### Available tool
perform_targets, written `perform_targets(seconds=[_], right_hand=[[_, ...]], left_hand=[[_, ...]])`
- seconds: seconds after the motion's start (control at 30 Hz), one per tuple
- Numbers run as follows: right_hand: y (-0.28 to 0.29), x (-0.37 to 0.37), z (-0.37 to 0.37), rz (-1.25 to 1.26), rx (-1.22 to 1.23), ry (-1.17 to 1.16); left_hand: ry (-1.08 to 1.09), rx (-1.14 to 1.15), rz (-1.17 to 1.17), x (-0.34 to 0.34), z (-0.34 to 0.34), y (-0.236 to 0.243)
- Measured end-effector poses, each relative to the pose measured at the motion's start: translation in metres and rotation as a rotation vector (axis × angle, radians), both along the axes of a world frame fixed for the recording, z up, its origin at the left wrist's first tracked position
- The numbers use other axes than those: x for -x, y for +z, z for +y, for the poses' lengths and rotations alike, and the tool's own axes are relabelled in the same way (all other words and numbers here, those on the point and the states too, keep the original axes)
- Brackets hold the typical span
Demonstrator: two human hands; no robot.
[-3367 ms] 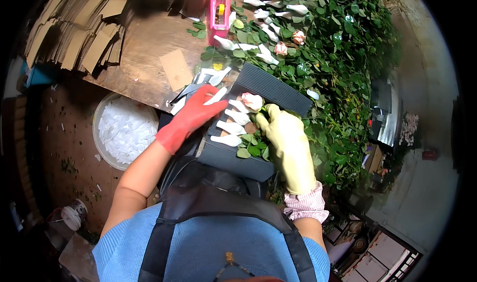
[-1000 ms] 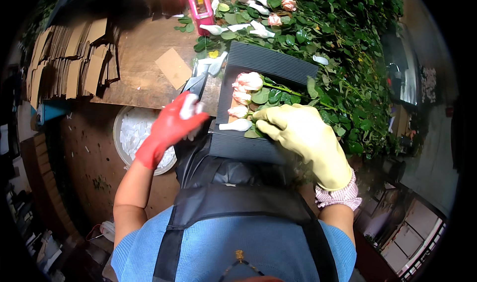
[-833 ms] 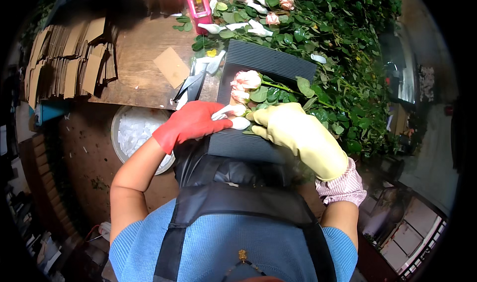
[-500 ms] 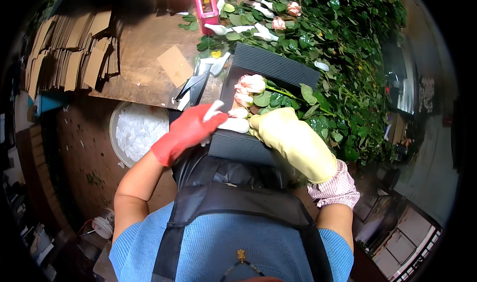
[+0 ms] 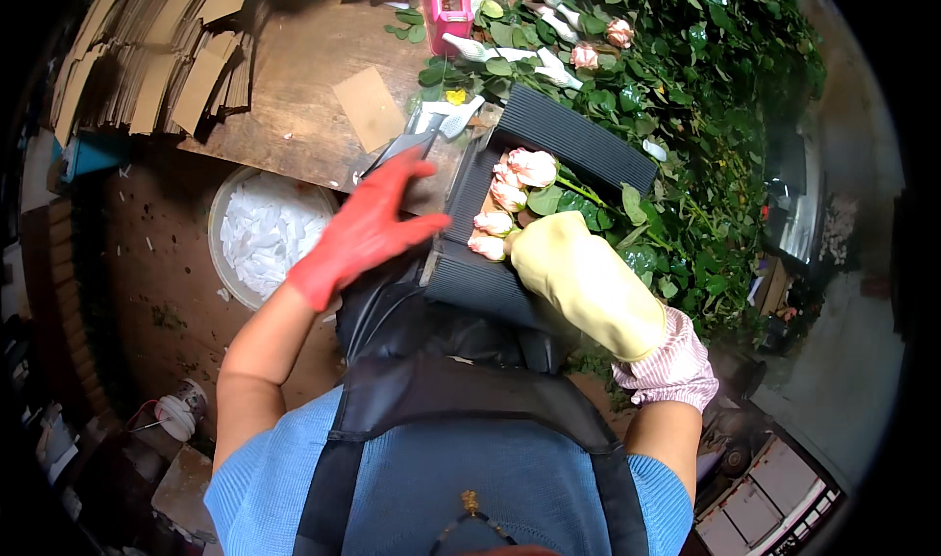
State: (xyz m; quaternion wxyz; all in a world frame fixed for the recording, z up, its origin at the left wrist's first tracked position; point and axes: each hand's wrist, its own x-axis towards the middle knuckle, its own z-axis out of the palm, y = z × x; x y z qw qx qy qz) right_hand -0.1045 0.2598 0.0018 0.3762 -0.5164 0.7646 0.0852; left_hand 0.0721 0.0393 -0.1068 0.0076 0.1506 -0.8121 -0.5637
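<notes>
My left hand (image 5: 371,225), in a red rubber glove, is open with its fingers spread, just left of a black ribbed holder (image 5: 578,149). Inside the holder, several pale pink roses (image 5: 532,168) lie with their heads in a column at its left end. My right hand (image 5: 578,277), in a yellow glove, is closed at the neck of the nearest rose (image 5: 487,247); its fingertips are partly hidden. This rose's head is bare, and its stem is covered by the glove. Black-handled scissors (image 5: 397,151) lie beyond my left hand, partly covered by it.
A round tub (image 5: 218,237) of white sleeves stands below the table edge at left. Cardboard pieces (image 5: 147,61) are stacked on the wooden table (image 5: 304,75). A pink tape dispenser (image 5: 448,26) stands at the back. Leafy stems (image 5: 725,134) fill the right, with white-sleeved buds among them.
The white sleeve over the nearest rose has come off. My left hand has moved left, away from the rose, and its fingers have opened. My right hand stays at the rose's neck.
</notes>
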Motion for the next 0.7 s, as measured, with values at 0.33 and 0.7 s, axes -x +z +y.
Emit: perform_targets(seconds=[0.33,0.7], right_hand=[[0.011,-0.002,0.012,0.114,0.388,-0.158],[-0.021,-0.002,0.019,0.181,0.372,-0.090]], left_hand=[[-0.391,0.091,-0.069,0.069,0.023,-0.031],[-0.148,0.026,-0.041,0.075,0.039,-0.022]])
